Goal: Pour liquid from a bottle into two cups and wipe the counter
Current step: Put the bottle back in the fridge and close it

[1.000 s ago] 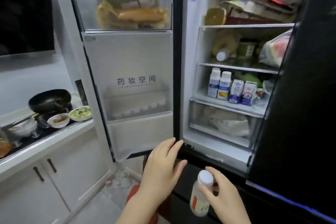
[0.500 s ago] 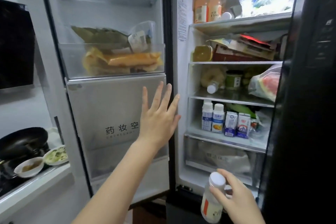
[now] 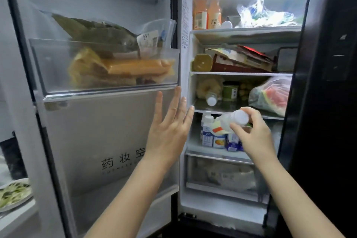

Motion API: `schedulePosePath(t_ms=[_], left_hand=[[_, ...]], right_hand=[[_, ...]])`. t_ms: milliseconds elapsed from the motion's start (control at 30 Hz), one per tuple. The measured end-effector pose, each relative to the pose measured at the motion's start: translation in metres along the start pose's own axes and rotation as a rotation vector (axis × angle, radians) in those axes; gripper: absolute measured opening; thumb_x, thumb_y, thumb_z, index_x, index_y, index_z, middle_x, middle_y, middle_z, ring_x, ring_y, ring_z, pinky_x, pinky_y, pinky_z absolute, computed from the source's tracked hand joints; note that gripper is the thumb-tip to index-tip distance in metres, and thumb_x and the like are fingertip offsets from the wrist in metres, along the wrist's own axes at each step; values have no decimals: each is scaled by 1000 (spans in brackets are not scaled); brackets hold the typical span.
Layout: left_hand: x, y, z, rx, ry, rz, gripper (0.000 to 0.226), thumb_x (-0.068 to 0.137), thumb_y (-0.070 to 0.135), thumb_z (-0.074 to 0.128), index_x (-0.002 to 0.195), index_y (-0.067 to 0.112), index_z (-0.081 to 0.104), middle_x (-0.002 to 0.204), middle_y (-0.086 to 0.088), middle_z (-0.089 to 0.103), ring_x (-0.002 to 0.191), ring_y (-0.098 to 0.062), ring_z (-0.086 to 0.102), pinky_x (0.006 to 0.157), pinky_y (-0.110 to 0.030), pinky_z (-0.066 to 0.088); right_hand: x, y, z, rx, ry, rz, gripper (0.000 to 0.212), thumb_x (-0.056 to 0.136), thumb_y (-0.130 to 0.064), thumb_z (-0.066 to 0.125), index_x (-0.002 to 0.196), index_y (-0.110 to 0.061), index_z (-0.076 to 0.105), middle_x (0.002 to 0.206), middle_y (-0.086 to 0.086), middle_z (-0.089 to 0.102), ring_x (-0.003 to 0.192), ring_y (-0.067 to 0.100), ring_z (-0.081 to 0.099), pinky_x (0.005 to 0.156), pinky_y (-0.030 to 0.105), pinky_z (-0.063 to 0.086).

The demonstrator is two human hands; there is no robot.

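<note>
The right hand (image 3: 255,137) has raised the bottle (image 3: 229,121) toward the shelves.

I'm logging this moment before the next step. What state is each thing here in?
Fridge door: open.
Bottle: capped, tilted, held in front of the shelves.
Right hand: gripping the bottle by its top.
Left hand: open, fingers spread, by the door's edge.
Door bin: full of packets.

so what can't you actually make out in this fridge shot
- Bottle in the right hand, head view: label blurred, lower body hidden by the fingers, liquid level unreadable.
- Cartons on the shelf behind: partly covered by the bottle and hand, print too small.
- Left hand: contact with the door panel can't be judged.
- Plate: cut off by the left edge.
- Cups and counter: out of frame.
</note>
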State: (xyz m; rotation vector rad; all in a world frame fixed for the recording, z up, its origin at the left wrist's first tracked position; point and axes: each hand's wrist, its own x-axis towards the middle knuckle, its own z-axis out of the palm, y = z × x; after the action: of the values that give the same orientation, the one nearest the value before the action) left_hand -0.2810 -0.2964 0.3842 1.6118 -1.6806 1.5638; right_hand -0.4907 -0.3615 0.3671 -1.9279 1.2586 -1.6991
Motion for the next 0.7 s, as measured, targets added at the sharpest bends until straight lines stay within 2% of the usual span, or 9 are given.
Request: schedulePosePath(t_ms=[100, 200, 300, 367, 467, 700], left_hand=[[0, -1, -1, -28, -23, -1, 56, 73, 9, 75, 126, 9, 58, 138, -18, 52, 144, -37, 12, 112, -64, -5], [2, -1, -3, -26, -52, -13, 53, 81, 28, 73, 127, 9, 57, 139, -16, 51, 144, -37, 15, 113, -62, -7], [4, -1, -3, 16, -55, -33, 61, 89, 54, 52, 133, 12, 52, 144, -13, 46, 144, -34, 12, 113, -60, -5], [4, 0, -2, 51, -44, -46, 70, 91, 63, 37, 140, 13, 44, 151, -14, 35, 144, -33, 9, 113, -60, -2], [5, 1, 1, 68, -25, -74, 78, 92, 67, 23, 146, 12, 33, 156, -15, 22, 145, -30, 10, 114, -59, 0], [5, 5, 8, 63, -10, -104, 86, 91, 71, 14, 142, 7, 39, 155, -15, 24, 145, -29, 17, 117, -57, 3]], right_hand=[[20, -2, 12, -87, 94, -95, 44, 84, -14, 66, 123, -19, 47, 120, 4, 53, 105, 17, 52, 88, 32, 48], [38, 2, 24, -166, 155, -151, 40, 84, -10, 64, 121, -11, 48, 122, 9, 49, 108, 20, 50, 88, 29, 45], [56, 12, 33, -227, 170, -145, 39, 85, -8, 61, 121, -9, 47, 125, 11, 46, 110, 24, 49, 90, 33, 45], [67, 20, 38, -261, 177, -138, 38, 86, -8, 60, 121, -9, 47, 126, 11, 45, 111, 25, 48, 88, 33, 44], [83, 30, 45, -317, 166, -115, 38, 86, -8, 59, 122, -9, 46, 127, 11, 45, 110, 27, 48, 84, 37, 46], [111, 55, 61, -437, 72, -173, 36, 85, -9, 60, 120, -15, 51, 123, 11, 48, 105, 27, 50, 77, 35, 45]])
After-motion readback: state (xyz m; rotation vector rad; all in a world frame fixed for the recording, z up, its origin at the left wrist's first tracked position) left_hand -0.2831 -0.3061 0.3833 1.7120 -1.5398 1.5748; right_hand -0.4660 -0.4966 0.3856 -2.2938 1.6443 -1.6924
